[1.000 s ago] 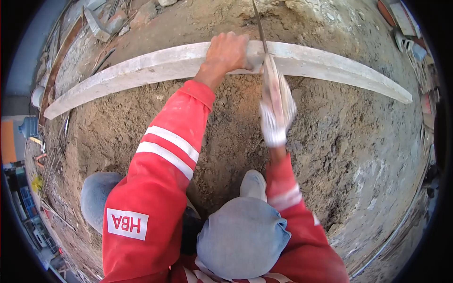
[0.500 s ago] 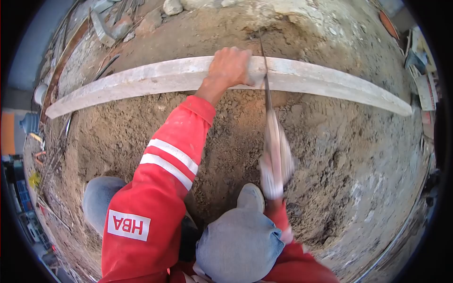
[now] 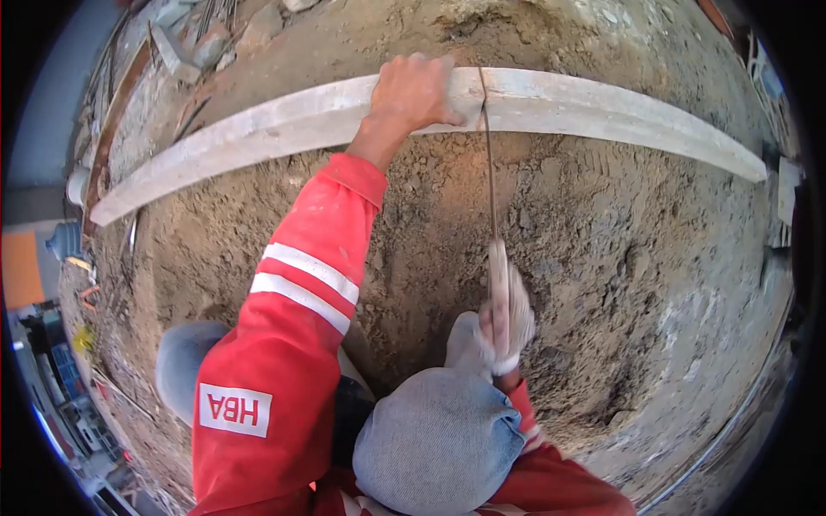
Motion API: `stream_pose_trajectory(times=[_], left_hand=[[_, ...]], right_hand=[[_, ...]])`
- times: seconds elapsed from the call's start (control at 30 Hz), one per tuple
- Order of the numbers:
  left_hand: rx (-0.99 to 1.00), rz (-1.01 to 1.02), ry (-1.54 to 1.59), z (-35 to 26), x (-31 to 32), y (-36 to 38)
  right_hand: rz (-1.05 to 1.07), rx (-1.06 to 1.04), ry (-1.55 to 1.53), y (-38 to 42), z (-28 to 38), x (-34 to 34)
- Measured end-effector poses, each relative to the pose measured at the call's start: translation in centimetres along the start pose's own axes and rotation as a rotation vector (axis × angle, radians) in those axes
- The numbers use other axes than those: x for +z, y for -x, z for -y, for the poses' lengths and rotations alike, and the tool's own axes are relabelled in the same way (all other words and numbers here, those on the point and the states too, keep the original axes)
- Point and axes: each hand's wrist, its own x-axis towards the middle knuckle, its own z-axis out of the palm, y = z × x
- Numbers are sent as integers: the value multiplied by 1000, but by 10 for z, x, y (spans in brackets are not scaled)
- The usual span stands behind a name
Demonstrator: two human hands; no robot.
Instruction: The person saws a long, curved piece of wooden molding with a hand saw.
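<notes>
Sawing looks like the step in hand: the gloved right hand (image 3: pixel 515 314) grips a handsaw (image 3: pixel 498 279), its blade reaching a cut line (image 3: pixel 483 86) in the pale beam (image 3: pixel 619 105) just right of the bare left hand (image 3: pixel 415 90), which clasps the beam from above. Another stroke would call for a firm left hold and a straight blade; cut depth cannot be told. Shoe (image 3: pixel 465 340) and knee (image 3: pixel 439 434) crowd the right hand; stones (image 3: pixel 260 30) lie beyond the left, on dirt ground (image 3: pixel 594 258).

Loose brown soil (image 3: pixel 585 284), lumpy in texture; stone chunks (image 3: pixel 258 30) and a long rust-brown strip (image 3: pixel 126 95), upper left. Left edge: one round white vessel (image 3: pixel 77 185), one blue plastic bottle (image 3: pixel 65 242), one orange panel (image 3: pixel 19 268), one yellow item (image 3: pixel 83 339) (too small to identify).
</notes>
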Motion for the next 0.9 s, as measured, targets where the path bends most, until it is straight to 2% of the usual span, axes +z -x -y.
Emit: stream_pose_trajectory(times=[0.03, 0.07, 0.13, 0.17, 0.23, 0.3, 0.4, 0.43, 0.5, 0.57, 0.6, 0.67, 0.7, 0.73, 0.8, 0.83, 0.9], left_hand=[[3, -50, 6, 4, 5, -2], [1, -95, 22, 4, 7, -1], [11, -82, 33, 1, -1, 0], [-6, -66, 46, 1, -2, 3], [19, -59, 42, 5, -2, 3], [12, -48, 45, 9, 2, 3], [37, -82, 41, 11, 4, -3], [27, -76, 16, 8, 3, -4], [6, -61, -20, 7, 5, -1], [-35, -30, -15, 2, 2, 0], [-15, -42, -20, 1, -1, -2], [-32, -56, 46, 0, 0, 3], [-21, -61, 49, 0, -2, 3], [-13, -34, 54, 2, -5, 0], [-17, -3, 71, 2, -9, 1], [-9, -19, 61, 1, -8, 4], [-18, -37, 54, 4, -7, 5]], right_hand=[[-52, -107, 83, -15, -11, 9], [-159, -85, 34, -49, -17, 23], [-442, -293, -45, -123, -35, 50], [-367, -274, -139, -145, -43, 60], [-276, -64, -363, -149, -30, 57], [-238, -105, -264, -112, -37, 42], [-94, -101, 22, -5, -17, 10], [-13, 126, -213, 24, -6, 0], [86, 356, -456, 22, 10, -16], [20, -29, -42, -15, 14, -22], [-54, -81, 21, -50, 3, -6], [-332, -192, -97, -122, -26, 37], [-398, -365, -100, -156, -38, 43], [-405, -372, -95, -159, -33, 45], [-402, -259, -143, -159, -26, 46], [-466, -396, 34, -136, -33, 41], [-256, -162, -18, -65, -18, 21]])
